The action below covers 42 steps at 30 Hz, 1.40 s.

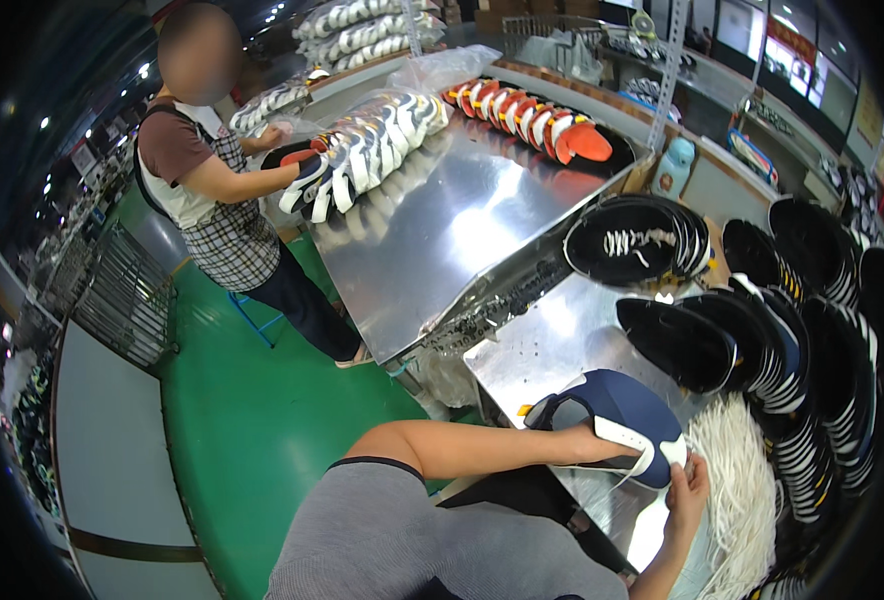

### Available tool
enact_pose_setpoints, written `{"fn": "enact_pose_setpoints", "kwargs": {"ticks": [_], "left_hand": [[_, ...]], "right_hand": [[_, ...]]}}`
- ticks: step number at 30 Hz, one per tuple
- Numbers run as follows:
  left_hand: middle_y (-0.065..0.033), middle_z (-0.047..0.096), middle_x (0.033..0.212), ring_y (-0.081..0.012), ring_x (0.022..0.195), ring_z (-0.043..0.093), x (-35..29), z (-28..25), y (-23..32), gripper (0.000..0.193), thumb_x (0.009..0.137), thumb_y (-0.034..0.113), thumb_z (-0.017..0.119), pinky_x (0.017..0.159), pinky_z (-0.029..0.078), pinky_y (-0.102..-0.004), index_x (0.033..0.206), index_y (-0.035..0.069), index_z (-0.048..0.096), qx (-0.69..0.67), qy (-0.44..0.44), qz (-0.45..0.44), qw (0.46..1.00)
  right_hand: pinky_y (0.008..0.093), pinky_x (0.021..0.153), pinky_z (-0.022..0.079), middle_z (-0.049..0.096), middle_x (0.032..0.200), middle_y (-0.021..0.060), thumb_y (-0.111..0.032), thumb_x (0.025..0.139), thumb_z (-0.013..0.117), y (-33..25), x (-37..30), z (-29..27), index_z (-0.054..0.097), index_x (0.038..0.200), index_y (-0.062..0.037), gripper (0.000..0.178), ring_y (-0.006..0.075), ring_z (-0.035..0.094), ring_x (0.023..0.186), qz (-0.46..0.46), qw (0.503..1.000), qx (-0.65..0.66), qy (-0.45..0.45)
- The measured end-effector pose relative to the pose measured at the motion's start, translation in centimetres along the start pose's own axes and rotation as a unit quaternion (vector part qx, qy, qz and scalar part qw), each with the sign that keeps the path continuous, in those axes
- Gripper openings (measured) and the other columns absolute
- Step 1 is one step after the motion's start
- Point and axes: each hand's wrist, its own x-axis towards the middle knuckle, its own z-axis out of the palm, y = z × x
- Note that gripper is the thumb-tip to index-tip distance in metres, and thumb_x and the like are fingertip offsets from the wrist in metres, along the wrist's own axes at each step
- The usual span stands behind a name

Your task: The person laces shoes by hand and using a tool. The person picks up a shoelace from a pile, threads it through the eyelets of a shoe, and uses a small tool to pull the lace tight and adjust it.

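A navy and white shoe upper lies over the near metal worktop, a small yellow tab at its heel end. My left hand reaches partly inside it and grips it beside the white eyelet strip; its fingertips are hidden. At the white end of the upper, my right hand pinches the edge with bent fingers. Whether a lace end is between those fingers cannot be made out. A thin white lace hangs under the upper near my left hand. Right of my right hand lies a thick bundle of white laces.
Stacked dark uppers crowd the right side, with a laced black stack behind. On the far metal table stand rows of white-navy uppers and orange uppers. A blue bottle stands beyond. A co-worker handles uppers at left.
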Motion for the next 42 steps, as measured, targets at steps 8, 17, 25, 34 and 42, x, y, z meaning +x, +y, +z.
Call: {"fn": "enact_pose_setpoints", "kwargs": {"ticks": [8, 17, 25, 34, 42], "left_hand": [[-0.0122, 0.069, 0.116, -0.0279, 0.107, 0.065, 1.2, -2.1, 2.9, 0.036, 0.092, 0.028, 0.061, 0.092, 0.050, -0.0378, 0.122, 0.008, 0.064, 0.263, -0.045, 0.047, 0.963], [-0.0135, 0.069, 0.087, -0.0311, 0.075, 0.068, -1.3, -2.5, 7.0, 0.021, 0.086, 0.015, 0.071, 0.065, 0.052, -0.0373, 0.105, 0.007, 0.067, 0.449, -0.012, 0.158, 0.879], [-0.0138, 0.069, 0.088, -0.0332, 0.076, 0.067, -1.0, -0.6, 8.7, 0.021, 0.085, 0.010, 0.072, 0.066, 0.052, -0.0378, 0.103, 0.004, 0.066, 0.449, -0.001, 0.229, 0.864], [-0.0014, 0.069, 0.094, -0.0053, 0.081, 0.062, 3.1, -5.4, 14.2, 0.027, 0.088, 0.008, 0.074, 0.070, 0.050, -0.0209, 0.113, 0.001, 0.067, 0.346, 0.105, 0.231, 0.904], [-0.0104, 0.070, 0.089, -0.0162, 0.077, 0.067, 3.9, -2.7, 9.4, 0.027, 0.087, 0.015, 0.072, 0.070, 0.052, -0.0290, 0.112, 0.005, 0.067, 0.431, -0.113, 0.091, 0.891]], "right_hand": [[0.0175, 0.054, 0.032, 0.062, 0.098, -0.0025, -0.011, 0.089, 0.069, 1.0, -0.2, 1.0, 0.057, 0.121, -0.0043, 0.035, 0.0013, 0.044, 0.063, -0.023, 0.991, -0.011, 0.129], [0.0204, 0.062, 0.040, 0.057, 0.079, -0.0030, -0.022, 0.090, 0.073, -2.9, -1.0, 3.9, 0.063, 0.104, -0.0047, 0.024, 0.0041, 0.050, 0.071, -0.083, 0.986, 0.024, 0.141], [0.0199, 0.054, 0.035, 0.054, 0.067, -0.0053, -0.024, 0.091, 0.073, -3.6, -3.2, 7.3, 0.070, 0.100, -0.0019, 0.024, 0.0021, 0.047, 0.061, 0.055, 0.985, 0.157, -0.055], [0.0320, 0.058, 0.042, 0.054, 0.067, 0.0097, -0.014, 0.086, 0.073, -1.5, -13.0, 2.2, 0.066, 0.089, 0.0004, 0.016, 0.0190, 0.051, 0.059, 0.054, 0.937, -0.222, -0.265], [0.0253, 0.072, 0.048, 0.067, 0.087, 0.0060, -0.009, 0.087, 0.071, -2.1, -12.0, 1.3, 0.070, 0.095, 0.0008, 0.012, 0.0129, 0.063, 0.080, 0.057, 0.992, -0.108, -0.027]]}}
